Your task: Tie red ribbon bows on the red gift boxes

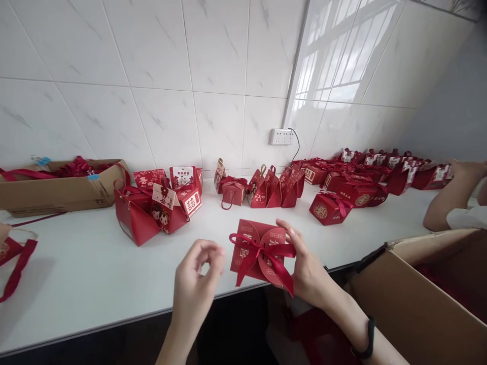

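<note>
Here, at the near edge of the white table (114,289), the red box (263,233) is held by the right hand (309,271); the left hand (192,272), curled narrow and empty, hangs just left of the crosswise ribbon bow (261,250).

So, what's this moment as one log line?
right hand: holds red box; red ribbon: tied in bow; left hand: apart from box; beyond: more red boxes on white table

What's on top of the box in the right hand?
A red ribbon bow lies across the box; the patches beneath the ribbon and anything inside are covered.
</note>
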Action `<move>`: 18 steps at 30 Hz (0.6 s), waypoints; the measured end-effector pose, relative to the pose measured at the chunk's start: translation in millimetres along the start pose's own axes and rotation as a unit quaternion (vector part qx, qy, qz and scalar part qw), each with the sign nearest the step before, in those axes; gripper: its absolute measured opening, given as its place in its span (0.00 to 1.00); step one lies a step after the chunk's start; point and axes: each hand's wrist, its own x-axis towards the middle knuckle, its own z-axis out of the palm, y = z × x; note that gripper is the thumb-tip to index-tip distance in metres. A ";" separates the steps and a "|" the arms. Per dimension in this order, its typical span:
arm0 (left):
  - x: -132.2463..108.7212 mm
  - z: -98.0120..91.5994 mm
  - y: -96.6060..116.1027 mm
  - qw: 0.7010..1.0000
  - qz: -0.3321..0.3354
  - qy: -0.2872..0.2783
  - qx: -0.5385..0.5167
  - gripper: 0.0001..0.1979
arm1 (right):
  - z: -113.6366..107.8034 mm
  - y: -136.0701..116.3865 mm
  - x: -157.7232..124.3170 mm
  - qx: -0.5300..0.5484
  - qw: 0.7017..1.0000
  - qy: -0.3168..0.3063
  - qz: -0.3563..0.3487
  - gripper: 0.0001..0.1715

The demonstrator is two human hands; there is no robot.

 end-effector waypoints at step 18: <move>-6.8 -11.1 6.2 0.995 0.028 -0.095 -0.022 0.09 | -2.5 -14.9 -7.4 0.053 0.998 -0.028 -0.001 0.52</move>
